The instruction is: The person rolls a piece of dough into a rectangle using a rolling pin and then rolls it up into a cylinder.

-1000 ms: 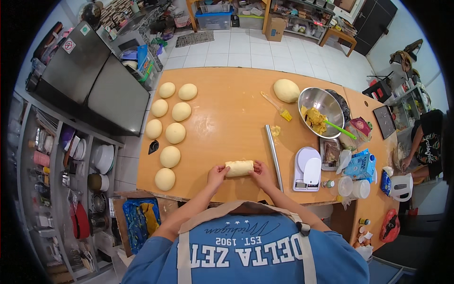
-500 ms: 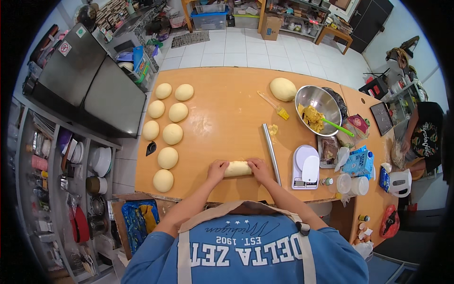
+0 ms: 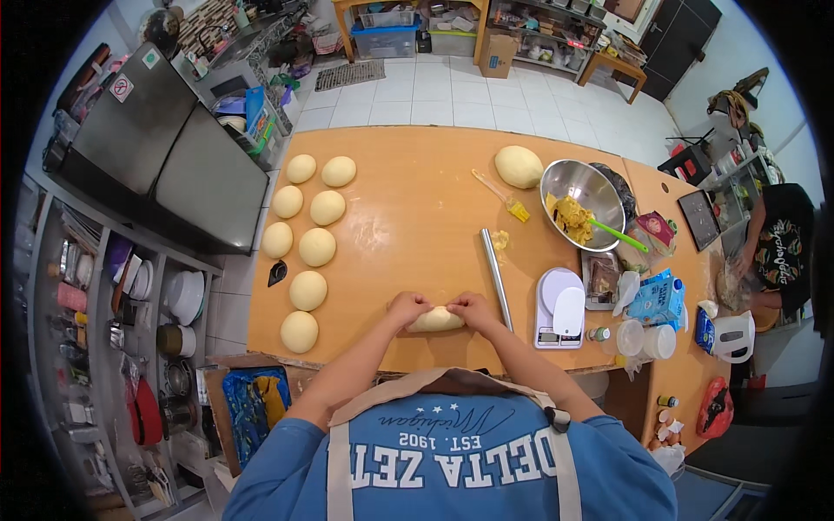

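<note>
A pale dough roll (image 3: 436,323) lies crosswise on the table in front of me. My left hand (image 3: 408,309) pinches its upper edge with thumb and fingers, near the middle. From the other side, my right hand (image 3: 472,310) pinches the dough close by, so the fingertips of both hands almost meet. A metal rolling pin (image 3: 498,280) rests just right of my right hand. Several smooth dough balls (image 3: 299,332) stand in two columns at the left. Beyond the pin are smears of yellow filling (image 3: 500,239) and a pastry brush (image 3: 512,205) with yellow bristles.
A steel bowl (image 3: 584,178) holds yellow filling and a green spatula (image 3: 618,234). Near it are a large dough ball (image 3: 519,166), a white kitchen scale (image 3: 559,308), a blue carton (image 3: 656,300) and plastic tubs (image 3: 660,341). Another person (image 3: 777,247) works at far right.
Both hands have moved inward from the ends of the dough roll toward its middle, and now pinch its upper edge. The roll sits slightly nearer to me.
</note>
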Demonstrator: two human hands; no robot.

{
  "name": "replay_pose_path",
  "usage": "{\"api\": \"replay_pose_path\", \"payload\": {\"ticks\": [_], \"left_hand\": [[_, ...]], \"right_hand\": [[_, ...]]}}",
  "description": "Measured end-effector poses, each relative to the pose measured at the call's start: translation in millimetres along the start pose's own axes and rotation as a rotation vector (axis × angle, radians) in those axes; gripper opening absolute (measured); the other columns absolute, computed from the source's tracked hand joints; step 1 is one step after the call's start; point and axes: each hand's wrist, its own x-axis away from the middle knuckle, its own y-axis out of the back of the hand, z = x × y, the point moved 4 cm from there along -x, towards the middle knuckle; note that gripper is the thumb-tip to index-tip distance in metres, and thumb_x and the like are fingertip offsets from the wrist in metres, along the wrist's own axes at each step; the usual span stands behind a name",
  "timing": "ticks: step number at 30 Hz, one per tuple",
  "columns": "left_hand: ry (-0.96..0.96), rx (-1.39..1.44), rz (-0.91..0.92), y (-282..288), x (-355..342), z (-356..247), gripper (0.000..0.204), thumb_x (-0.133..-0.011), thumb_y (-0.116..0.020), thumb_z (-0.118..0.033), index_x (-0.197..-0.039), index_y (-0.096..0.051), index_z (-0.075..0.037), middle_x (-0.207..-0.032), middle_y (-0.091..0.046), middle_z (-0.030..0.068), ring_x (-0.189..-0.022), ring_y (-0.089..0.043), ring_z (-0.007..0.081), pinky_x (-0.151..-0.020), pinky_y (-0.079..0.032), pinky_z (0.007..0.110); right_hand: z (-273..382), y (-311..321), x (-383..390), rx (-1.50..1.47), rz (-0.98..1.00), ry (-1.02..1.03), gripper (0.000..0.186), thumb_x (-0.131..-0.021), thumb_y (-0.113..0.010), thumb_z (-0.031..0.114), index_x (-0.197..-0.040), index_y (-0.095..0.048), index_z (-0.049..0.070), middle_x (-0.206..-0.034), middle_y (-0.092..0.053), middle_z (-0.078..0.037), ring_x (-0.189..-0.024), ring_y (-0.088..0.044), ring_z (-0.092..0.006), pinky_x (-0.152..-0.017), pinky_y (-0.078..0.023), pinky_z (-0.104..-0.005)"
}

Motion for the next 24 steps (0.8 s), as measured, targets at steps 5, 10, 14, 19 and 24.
{"api": "replay_pose_path", "payload": {"ticks": [5,10,14,19,24], "left_hand": [[-0.037,0.17,-0.037,1,4,4,0.022,-0.086,-0.071,-0.027,-0.091,-0.073,-0.006,-0.08,-0.069,0.0025,-0.071,-0.061,0.0101,-0.067,-0.049,0.028],[-0.071,-0.154,-0.061,1,18,-19,0.025,-0.081,-0.073,-0.035,-0.089,-0.074,-0.011,-0.083,-0.071,0.0036,-0.075,-0.064,0.0134,-0.071,-0.049,0.032],[-0.056,-0.299,-0.213,3,16,-11,0.03,-0.078,-0.071,-0.045,-0.091,-0.076,-0.019,-0.084,-0.071,0.0029,-0.086,-0.066,0.0189,-0.081,-0.044,0.038],[0.041,-0.236,-0.213,0,17,-10,0.028,-0.077,-0.07,-0.047,-0.088,-0.075,-0.022,-0.083,-0.071,0.0021,-0.086,-0.066,0.0197,-0.082,-0.041,0.04],[0.019,-0.371,-0.188,-2,15,-17,0.027,-0.079,-0.066,-0.047,-0.084,-0.074,-0.022,-0.084,-0.071,0.0027,-0.085,-0.066,0.0201,-0.082,-0.039,0.041]], "right_hand": [[-4,-4,-3,-0.415,-0.129,0.116,0.02,-0.083,-0.073,0.02,-0.093,-0.074,0.003,-0.097,-0.061,-0.005,-0.088,-0.059,-0.0149,-0.076,-0.048,-0.0281],[1,-10,-10,0.095,-0.117,0.167,0.024,-0.082,-0.074,0.024,-0.092,-0.074,0.002,-0.106,-0.061,-0.007,-0.095,-0.06,-0.0171,-0.079,-0.049,-0.0295],[-5,-10,-17,-0.075,-0.126,0.094,0.027,-0.081,-0.075,0.028,-0.089,-0.075,0.002,-0.11,-0.061,-0.007,-0.099,-0.06,-0.0195,-0.081,-0.05,-0.0325],[26,-11,0,0.136,-0.204,0.104,0.028,-0.079,-0.075,0.033,-0.087,-0.076,0.007,-0.111,-0.062,-0.005,-0.101,-0.06,-0.0219,-0.088,-0.045,-0.035],[35,-8,-2,0.371,-0.036,-0.061,0.03,-0.081,-0.072,0.037,-0.095,-0.076,0.012,-0.114,-0.062,-0.002,-0.109,-0.056,-0.0238,-0.096,-0.039,-0.0347]]}}
